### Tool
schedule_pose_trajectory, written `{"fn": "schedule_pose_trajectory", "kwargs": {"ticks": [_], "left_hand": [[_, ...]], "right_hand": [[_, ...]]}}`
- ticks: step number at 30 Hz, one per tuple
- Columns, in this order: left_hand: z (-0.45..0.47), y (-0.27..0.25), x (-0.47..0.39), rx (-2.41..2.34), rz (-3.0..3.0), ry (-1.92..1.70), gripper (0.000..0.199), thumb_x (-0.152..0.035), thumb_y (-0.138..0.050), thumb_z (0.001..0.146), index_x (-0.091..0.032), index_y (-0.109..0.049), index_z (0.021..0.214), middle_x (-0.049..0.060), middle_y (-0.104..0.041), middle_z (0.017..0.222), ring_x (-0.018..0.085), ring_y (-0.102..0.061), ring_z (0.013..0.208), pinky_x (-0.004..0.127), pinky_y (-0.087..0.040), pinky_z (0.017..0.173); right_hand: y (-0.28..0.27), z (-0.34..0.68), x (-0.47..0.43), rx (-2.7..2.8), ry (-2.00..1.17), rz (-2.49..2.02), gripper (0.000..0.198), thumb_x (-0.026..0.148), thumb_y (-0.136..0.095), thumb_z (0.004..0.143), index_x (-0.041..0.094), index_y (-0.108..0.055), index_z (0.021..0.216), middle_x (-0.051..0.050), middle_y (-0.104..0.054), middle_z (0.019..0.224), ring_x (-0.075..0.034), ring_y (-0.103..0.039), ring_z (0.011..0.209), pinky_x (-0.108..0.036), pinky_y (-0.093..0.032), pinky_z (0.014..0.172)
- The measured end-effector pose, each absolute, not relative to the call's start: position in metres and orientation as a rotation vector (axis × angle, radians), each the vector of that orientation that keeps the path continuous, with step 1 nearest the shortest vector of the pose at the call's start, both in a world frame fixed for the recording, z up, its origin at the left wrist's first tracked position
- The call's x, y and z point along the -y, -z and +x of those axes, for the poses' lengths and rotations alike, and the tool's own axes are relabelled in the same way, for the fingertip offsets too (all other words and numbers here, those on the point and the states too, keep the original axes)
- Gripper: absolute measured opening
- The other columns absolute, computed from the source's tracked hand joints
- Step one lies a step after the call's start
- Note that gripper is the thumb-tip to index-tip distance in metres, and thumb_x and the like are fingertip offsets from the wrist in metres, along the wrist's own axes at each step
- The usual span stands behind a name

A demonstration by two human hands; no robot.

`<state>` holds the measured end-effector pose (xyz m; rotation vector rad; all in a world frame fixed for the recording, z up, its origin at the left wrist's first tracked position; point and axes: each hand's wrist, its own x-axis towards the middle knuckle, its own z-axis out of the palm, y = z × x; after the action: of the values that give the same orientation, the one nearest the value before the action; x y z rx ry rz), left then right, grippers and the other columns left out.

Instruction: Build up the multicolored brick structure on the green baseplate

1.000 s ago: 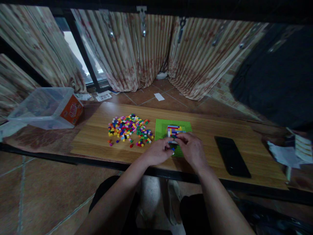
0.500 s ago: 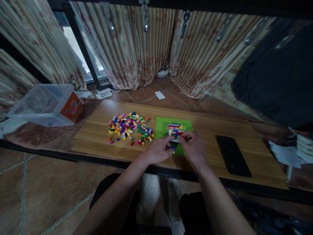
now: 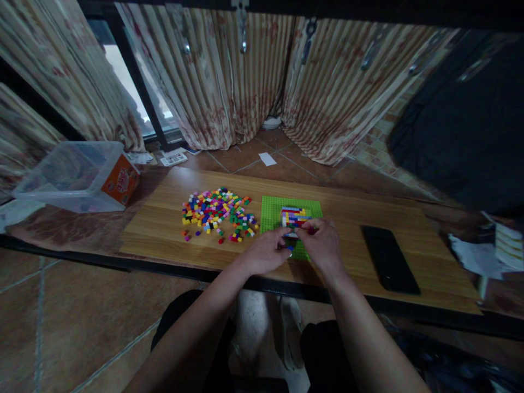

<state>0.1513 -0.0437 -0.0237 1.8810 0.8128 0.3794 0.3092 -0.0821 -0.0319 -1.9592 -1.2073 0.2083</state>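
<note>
A green studded baseplate (image 3: 269,205) lies on the wooden board, bearing a small structure of multicoloured toy bricks (image 3: 292,215). At the structure's near left corner is my left hand (image 3: 266,252), its fingers curled in. What they hold, if anything, is hidden. My right hand (image 3: 323,243) reaches over the structure's near right side with finger and thumb pinched together. Too little shows to name anything in that pinch. The fingertips of both hands almost meet at the near wall. Just beside my left thumb sits a small blue brick (image 3: 290,248).
Left of the baseplate spreads a pile of loose coloured bricks (image 3: 216,210). A clear plastic bin (image 3: 77,174) with an orange label stands at the far left. On the right lie a black phone (image 3: 389,259) and, past the board's end, some papers (image 3: 477,256).
My right fingertips have shifted slightly left along the structure's near side. A green bit seen between the hands before is now covered. My left hand has hardly moved.
</note>
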Motion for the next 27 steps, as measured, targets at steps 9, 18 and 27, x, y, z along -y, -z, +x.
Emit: {"fn": "schedule_pose_trajectory", "kwargs": {"ticks": [9, 18, 27], "left_hand": [[0.148, 0.026, 0.037, -0.782, 1.407, -0.550, 0.041, -0.016, -0.062, 0.076, -0.014, -0.067, 0.117, 0.001, -0.065, 0.075, 0.011, -0.055, 0.064, 0.025, -0.046, 0.066], [0.150, 0.017, 0.032, -0.757, 1.068, -0.750, 0.020, -0.016, -0.072, 0.069, -0.012, -0.069, 0.089, 0.001, -0.067, 0.077, 0.008, -0.057, 0.065, 0.023, -0.047, 0.069], [0.154, 0.018, 0.035, -0.738, 1.113, -0.798, 0.013, -0.017, -0.068, 0.073, -0.013, -0.062, 0.084, 0.001, -0.066, 0.076, 0.010, -0.059, 0.067, 0.025, -0.050, 0.070]], "right_hand": [[0.030, 0.314, 0.090, 1.209, -0.260, -1.904, 0.024, 0.043, -0.064, 0.077, 0.019, -0.069, 0.077, -0.008, -0.063, 0.083, -0.023, -0.059, 0.081, -0.039, -0.046, 0.078], [0.019, 0.297, 0.095, 1.240, -0.571, -1.630, 0.026, 0.043, -0.057, 0.086, 0.021, -0.072, 0.085, -0.005, -0.074, 0.086, -0.021, -0.066, 0.080, -0.035, -0.048, 0.078], [0.023, 0.286, 0.093, 1.197, -0.714, -1.496, 0.024, 0.042, -0.064, 0.082, 0.021, -0.074, 0.087, -0.005, -0.076, 0.086, -0.021, -0.068, 0.080, -0.036, -0.051, 0.080]]}}
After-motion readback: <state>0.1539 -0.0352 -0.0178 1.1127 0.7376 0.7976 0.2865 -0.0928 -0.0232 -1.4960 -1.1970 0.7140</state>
